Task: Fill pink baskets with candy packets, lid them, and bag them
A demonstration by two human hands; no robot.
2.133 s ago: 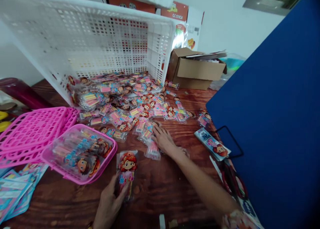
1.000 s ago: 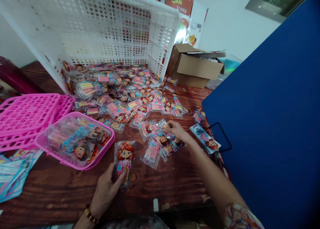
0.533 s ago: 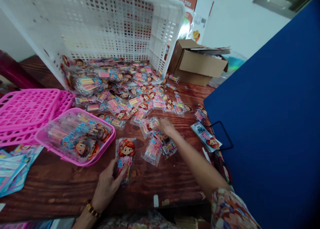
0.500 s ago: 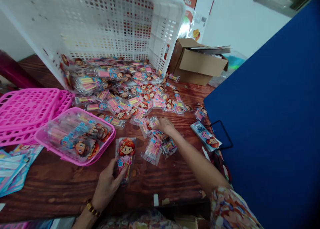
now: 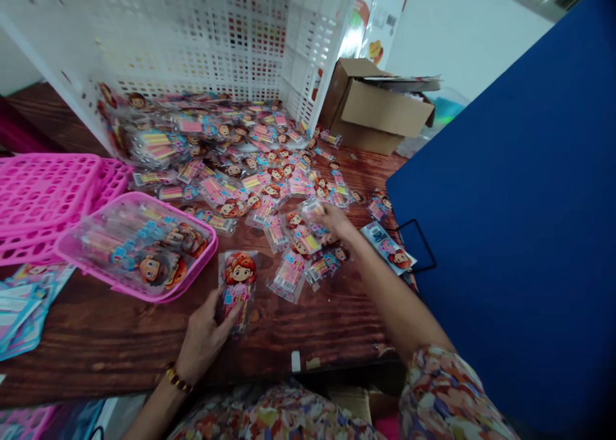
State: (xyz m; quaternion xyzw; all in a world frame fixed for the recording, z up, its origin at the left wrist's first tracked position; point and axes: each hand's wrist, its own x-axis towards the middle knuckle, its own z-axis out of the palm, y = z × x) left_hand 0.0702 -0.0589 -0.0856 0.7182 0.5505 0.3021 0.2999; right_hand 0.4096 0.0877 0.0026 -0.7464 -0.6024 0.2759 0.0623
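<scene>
My left hand (image 5: 205, 337) rests on the wooden table (image 5: 120, 337), its fingers closed on the lower end of a clear packet with a red-haired cartoon girl (image 5: 237, 283). My right hand (image 5: 331, 220) reaches into the near edge of a spread of small candy packets (image 5: 250, 170). Its fingers curl round one small clear packet (image 5: 312, 208). A few loose packets (image 5: 293, 270) lie between my two hands.
A white slotted crate (image 5: 192, 36) lies tipped on its side over the pile. A pink tray of packets (image 5: 137, 247) and pink baskets (image 5: 43, 196) sit left. A cardboard box (image 5: 378, 110) stands behind; a blue board (image 5: 520, 190) fills the right.
My right hand has shifted a little right and farther out along the pile's edge and closed on a small packet. The left hand stays on the cartoon-girl packet. The camera tilted down.
</scene>
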